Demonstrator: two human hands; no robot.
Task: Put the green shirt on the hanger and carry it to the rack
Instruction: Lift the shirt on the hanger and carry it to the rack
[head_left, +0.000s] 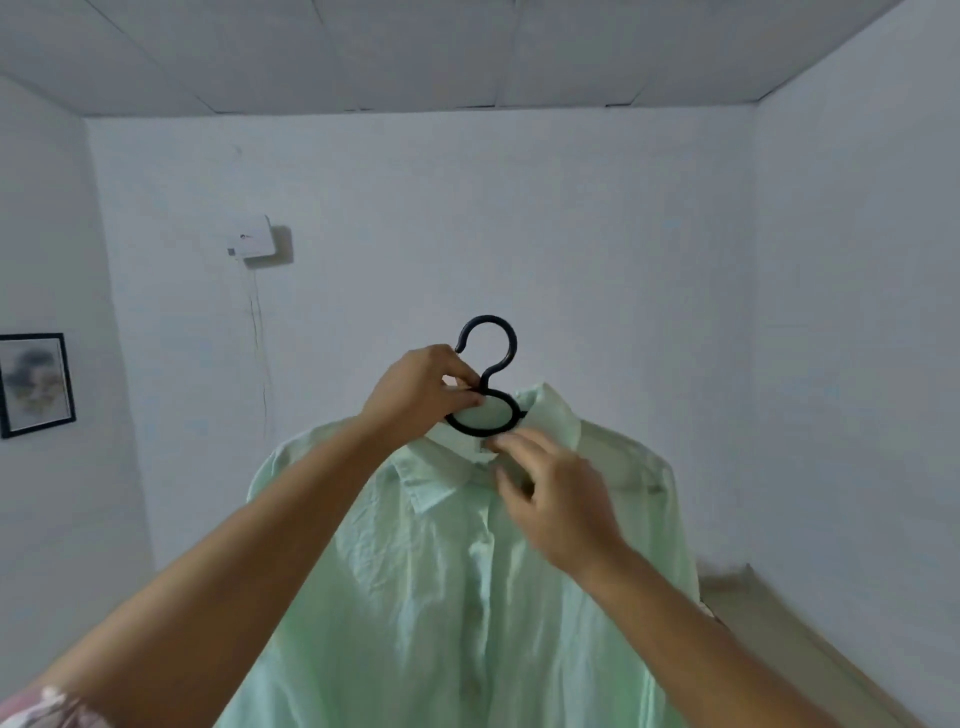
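We hold the green shirt (457, 587) up in front of us at chest-to-face height, in the middle of a white-walled room, and it hangs straight down with its long axis vertical, collar at the top and the tail running out of the bottom of the view. Its buttoned front faces us, shoulders spread left and right across the black hanger (485, 387), whose arms are hidden inside the fabric. The hanger's hook stands upright above the collar, its open end curling down to the left, with a round loop just below it resting at the neck opening. The cloth is a pale mint, thin and creased, with a pointed collar and a placket of small buttons down the centre. Our left hand (421, 395) pinches the hanger's neck between thumb and fingertips, carrying the weight. Our right hand (556, 499) sits at the collar just under the loop, fingers curled onto the fabric there, though we cannot tell whether they truly grip it
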